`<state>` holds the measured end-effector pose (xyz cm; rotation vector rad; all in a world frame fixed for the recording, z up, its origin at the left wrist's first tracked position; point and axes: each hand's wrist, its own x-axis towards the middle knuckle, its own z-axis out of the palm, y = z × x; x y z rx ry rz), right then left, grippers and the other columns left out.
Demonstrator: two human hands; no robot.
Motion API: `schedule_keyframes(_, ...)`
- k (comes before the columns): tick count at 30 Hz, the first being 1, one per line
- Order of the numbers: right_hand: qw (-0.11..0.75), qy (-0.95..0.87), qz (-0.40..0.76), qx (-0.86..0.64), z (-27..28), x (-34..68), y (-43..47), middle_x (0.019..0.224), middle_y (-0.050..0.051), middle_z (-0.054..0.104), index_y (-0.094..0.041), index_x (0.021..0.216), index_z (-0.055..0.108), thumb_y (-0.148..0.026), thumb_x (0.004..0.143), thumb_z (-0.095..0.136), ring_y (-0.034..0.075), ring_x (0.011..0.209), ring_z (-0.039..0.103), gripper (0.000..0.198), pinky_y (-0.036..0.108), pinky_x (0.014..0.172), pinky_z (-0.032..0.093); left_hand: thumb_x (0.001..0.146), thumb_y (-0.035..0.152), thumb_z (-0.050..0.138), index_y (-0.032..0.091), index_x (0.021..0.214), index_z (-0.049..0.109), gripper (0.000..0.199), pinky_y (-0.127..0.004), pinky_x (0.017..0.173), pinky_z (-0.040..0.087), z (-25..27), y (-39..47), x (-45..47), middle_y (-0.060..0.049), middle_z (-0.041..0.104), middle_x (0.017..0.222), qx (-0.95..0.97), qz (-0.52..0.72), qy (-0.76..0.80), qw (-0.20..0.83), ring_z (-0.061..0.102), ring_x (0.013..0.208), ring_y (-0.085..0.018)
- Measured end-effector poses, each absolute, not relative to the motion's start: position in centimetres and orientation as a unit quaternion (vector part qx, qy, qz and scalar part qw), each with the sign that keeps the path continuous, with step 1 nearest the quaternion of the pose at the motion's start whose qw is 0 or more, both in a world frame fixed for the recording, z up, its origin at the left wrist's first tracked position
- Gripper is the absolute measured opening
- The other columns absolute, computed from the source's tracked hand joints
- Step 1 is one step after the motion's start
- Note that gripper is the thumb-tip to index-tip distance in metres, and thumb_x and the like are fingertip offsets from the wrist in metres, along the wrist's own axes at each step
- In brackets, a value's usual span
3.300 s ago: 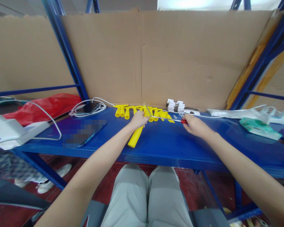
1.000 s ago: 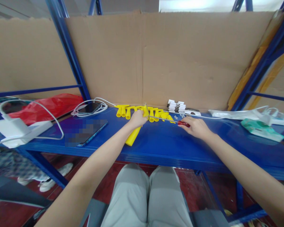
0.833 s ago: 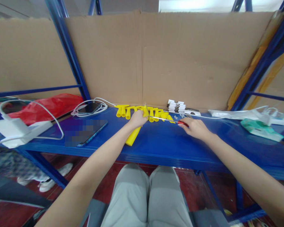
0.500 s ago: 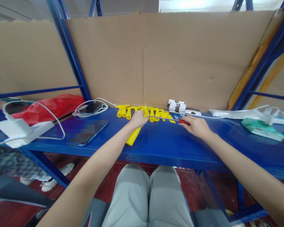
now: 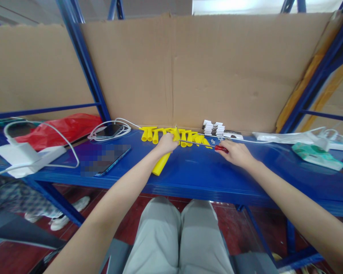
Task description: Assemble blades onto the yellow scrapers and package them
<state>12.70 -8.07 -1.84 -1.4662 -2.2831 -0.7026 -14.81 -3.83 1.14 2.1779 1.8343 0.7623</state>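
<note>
My left hand (image 5: pixel 167 143) is closed around a yellow T-shaped tool (image 5: pixel 161 164), whose round handle points toward the bench's front edge. My right hand (image 5: pixel 236 151) grips the red handle of a screwdriver (image 5: pixel 200 144). Its long metal shaft runs left to the head of the yellow tool, beside my left fingers; the exact contact at the tip is too small to make out. Behind both hands lies a row of similar yellow T-shaped tools (image 5: pixel 155 136), with smaller yellow pieces (image 5: pixel 201 139) at its right end.
Tall cardboard (image 5: pixel 217 72) backs the blue bench (image 5: pixel 200 171). White-and-black parts (image 5: pixel 214 128) are stacked behind my right hand. A phone (image 5: pixel 110 161), coiled white cable (image 5: pixel 95 135), power strip (image 5: pixel 50 156) and red bag (image 5: pixel 60 129) lie left; a green packet (image 5: pixel 317 155) lies right.
My right hand and the red screwdriver handle have shifted very slightly left, and the handle's angle looks a little different. My left hand and the yellow tool have stayed in place.
</note>
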Motion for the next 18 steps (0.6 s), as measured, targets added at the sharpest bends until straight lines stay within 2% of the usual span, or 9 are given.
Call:
schedule_keyframes(6,0.152,-0.812,-0.21,-0.523,-2.05,12.43,-7.85,0.093,0.009,0.071,-0.017,0.096,0.062,-0.038,0.091,0.043,0.021,0.077,0.065,0.028,0.028,0.061,0.041,0.08,0.021,0.052,0.006,0.081,0.065,0.02,-0.022,0.051,0.045,1.32,-3.88,-14.84,-0.008,0.066,0.061,0.736,0.245,0.625,0.088,0.06,0.05,-0.014)
schedule_keyframes(11,0.148,-0.803,-0.226,-0.532,-2.03,12.72,-7.69,0.081,0.007,0.07,-0.019,0.092,0.058,-0.035,0.087,0.049,0.02,0.066,0.063,0.019,0.027,0.053,0.036,0.081,0.021,0.051,0.004,0.086,0.066,0.023,-0.02,0.049,0.044,1.36,-4.11,-14.74,-0.009,0.067,0.064,0.737,0.244,0.622,0.1,0.059,0.048,-0.012)
schedule_keyframes(18,0.153,-0.811,-0.227,-0.517,-2.12,12.51,-7.87,0.096,0.009,0.071,-0.019,0.097,0.06,-0.038,0.092,0.041,0.022,0.08,0.065,0.027,0.028,0.06,0.039,0.081,0.022,0.051,0.003,0.088,0.066,0.025,-0.021,0.049,0.044,1.58,-4.19,-14.73,-0.01,0.067,0.066,0.735,0.241,0.629,0.085,0.061,0.05,-0.014)
